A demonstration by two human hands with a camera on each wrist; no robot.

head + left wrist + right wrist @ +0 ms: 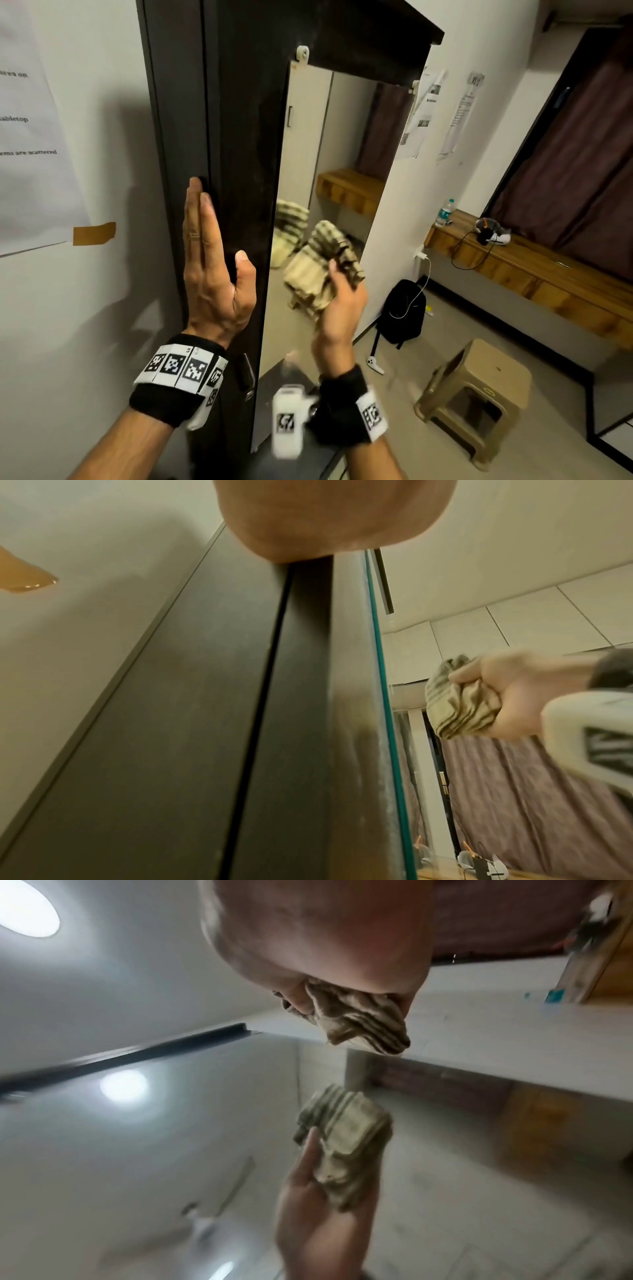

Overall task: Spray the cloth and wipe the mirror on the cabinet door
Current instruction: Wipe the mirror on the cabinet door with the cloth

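A tall mirror (342,137) is fixed to the dark cabinet door (239,120). My right hand (337,301) grips a bunched striped beige cloth (322,267) just in front of the lower glass; whether the cloth touches the glass I cannot tell. The cloth (459,704) shows in the left wrist view beside the mirror's green edge (383,696); the cloth (359,1020) and its reflection appear in the right wrist view. My left hand (212,260) lies flat with straight fingers against the door's left edge, its palm (325,515) pressing the dark panel. No spray bottle is visible.
A papered wall (41,137) stands left of the cabinet. To the right are a black backpack (406,311), a beige plastic stool (476,401), and a wooden shelf (534,270) carrying a water bottle (445,212) and a headset. A curtained window (582,154) lies beyond.
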